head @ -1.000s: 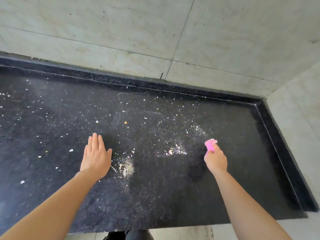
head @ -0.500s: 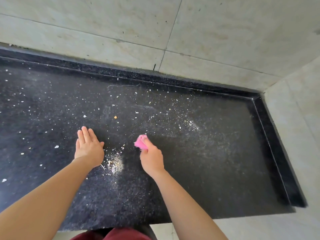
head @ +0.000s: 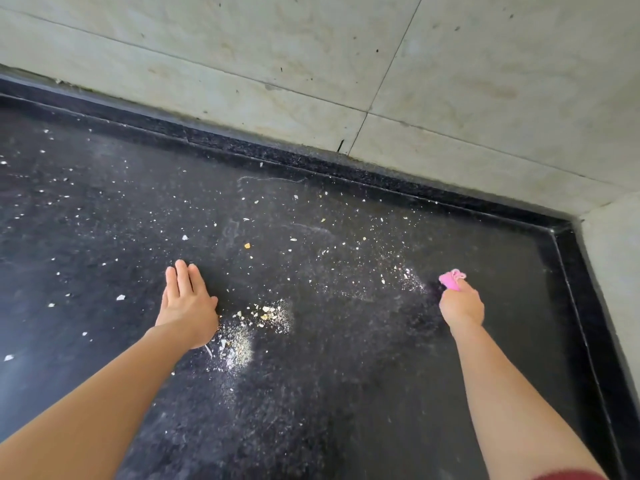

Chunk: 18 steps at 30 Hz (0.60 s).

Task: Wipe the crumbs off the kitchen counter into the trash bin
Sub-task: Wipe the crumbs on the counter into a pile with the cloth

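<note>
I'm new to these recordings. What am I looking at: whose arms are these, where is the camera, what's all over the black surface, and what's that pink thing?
There is no machine here. A person works with bare hands, and every picture comes from one wide-angle camera worn on their head, looking forward and down. So the two arms reaching in from below are the wearer's own. The left hand lies flat, fingers straight, on the black counter, beside a crumb pile. The right hand grips a small pink cloth, next to a powdery patch. Loose crumbs are scattered across the counter. A pale tiled wall stands behind. No trash bin is in view.
</note>
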Motion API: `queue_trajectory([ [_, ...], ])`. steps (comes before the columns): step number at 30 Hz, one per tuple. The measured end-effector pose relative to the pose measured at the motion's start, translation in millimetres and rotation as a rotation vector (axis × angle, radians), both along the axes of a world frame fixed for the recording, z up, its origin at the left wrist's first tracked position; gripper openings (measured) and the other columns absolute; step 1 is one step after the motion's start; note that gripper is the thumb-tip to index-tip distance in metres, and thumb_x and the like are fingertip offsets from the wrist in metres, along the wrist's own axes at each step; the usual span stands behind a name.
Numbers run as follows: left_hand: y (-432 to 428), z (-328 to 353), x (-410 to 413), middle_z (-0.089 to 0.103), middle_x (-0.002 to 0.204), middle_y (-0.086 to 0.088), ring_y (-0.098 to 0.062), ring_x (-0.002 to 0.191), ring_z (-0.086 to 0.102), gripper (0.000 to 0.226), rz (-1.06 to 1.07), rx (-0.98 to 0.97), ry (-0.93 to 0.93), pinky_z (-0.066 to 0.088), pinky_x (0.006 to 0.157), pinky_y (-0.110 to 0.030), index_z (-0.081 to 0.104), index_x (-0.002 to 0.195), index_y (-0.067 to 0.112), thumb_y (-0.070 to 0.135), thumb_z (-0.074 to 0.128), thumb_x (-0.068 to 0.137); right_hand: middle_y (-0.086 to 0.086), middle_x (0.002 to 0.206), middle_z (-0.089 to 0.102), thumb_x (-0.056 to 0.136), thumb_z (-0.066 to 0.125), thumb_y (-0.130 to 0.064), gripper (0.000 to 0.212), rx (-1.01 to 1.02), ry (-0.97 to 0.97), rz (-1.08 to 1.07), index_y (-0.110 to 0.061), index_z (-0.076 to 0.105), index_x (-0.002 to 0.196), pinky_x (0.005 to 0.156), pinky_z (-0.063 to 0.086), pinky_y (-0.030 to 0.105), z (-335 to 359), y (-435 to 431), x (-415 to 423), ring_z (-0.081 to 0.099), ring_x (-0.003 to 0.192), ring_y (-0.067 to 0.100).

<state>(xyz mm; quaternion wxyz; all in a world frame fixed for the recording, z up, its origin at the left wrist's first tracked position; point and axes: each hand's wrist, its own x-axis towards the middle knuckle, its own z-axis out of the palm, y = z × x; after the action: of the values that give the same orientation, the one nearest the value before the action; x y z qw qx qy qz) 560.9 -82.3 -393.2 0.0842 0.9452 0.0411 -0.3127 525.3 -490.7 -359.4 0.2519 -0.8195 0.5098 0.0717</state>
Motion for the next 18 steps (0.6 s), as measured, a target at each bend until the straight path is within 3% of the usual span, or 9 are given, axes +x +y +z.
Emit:
queue_trajectory([
  [3,-0.3,3.7,-0.8,-0.025,0.152,-0.022,-0.038,0.142,-0.021,0.065,-0.015,0.004,0.006,0.001,0.119,-0.043,-0.018,0.143,-0.005,0.03,0.018,0.101,0.012,0.116,0.064,0.083,0.039,0.0,0.061,-0.029,-0.075,0.108,-0.033,0.052,0.132,0.084,0.043,0.034,-4.1,54.4,6.6,0.056,0.096,0.035],
  [6,-0.8,9.2,-1.1,-0.025,0.152,-0.021,-0.037,0.142,-0.021,0.065,-0.021,0.008,0.025,0.002,0.119,-0.043,-0.018,0.144,-0.005,0.03,0.017,0.101,0.005,0.093,0.061,0.086,0.037,0.0,0.059,0.018,-0.106,0.244,-0.038,0.048,0.13,0.07,0.034,0.028,-0.4,123.2,5.3,0.045,0.078,0.027],
  [11,0.8,14.3,-0.9,-0.025,0.152,-0.021,-0.037,0.142,-0.021,0.065,-0.033,-0.004,0.027,0.003,0.119,-0.042,-0.019,0.143,-0.004,0.031,0.017,0.101,0.0,0.093,0.056,0.096,0.036,-0.017,0.051,0.467,-0.174,0.475,-0.049,0.048,0.133,0.067,0.04,0.028,-8.1,165.8,7.0,0.045,0.07,0.019],
  [14,2.5,12.2,-1.4,-0.026,0.152,-0.022,-0.038,0.142,-0.021,0.066,-0.046,-0.002,0.028,0.002,0.119,-0.043,-0.021,0.143,-0.005,0.032,0.016,0.101,-0.002,0.099,0.061,0.093,0.035,-0.019,0.046,0.323,-0.234,0.39,-0.047,0.057,0.123,0.078,0.042,0.031,3.9,127.9,17.0,0.055,0.086,0.024],
  [16,3.9,7.0,-1.5,-0.026,0.152,-0.023,-0.039,0.141,-0.021,0.066,-0.044,0.003,0.014,0.002,0.119,-0.043,-0.021,0.142,-0.006,0.032,0.015,0.101,0.001,0.097,0.067,0.088,0.035,-0.022,0.033,0.143,-0.171,0.258,-0.036,0.055,0.111,0.088,0.045,0.038,7.9,85.2,20.5,0.058,0.095,0.032],
  [18,5.5,0.3,-1.4,-0.027,0.151,-0.024,-0.039,0.141,-0.022,0.066,-0.041,0.01,-0.003,0.0,0.119,-0.043,-0.022,0.141,-0.006,0.031,0.014,0.101,0.004,0.112,0.066,0.085,0.034,-0.017,0.039,0.02,-0.087,0.171,-0.035,0.052,0.115,0.089,0.043,0.037,5.6,43.4,20.8,0.058,0.102,0.035],
])
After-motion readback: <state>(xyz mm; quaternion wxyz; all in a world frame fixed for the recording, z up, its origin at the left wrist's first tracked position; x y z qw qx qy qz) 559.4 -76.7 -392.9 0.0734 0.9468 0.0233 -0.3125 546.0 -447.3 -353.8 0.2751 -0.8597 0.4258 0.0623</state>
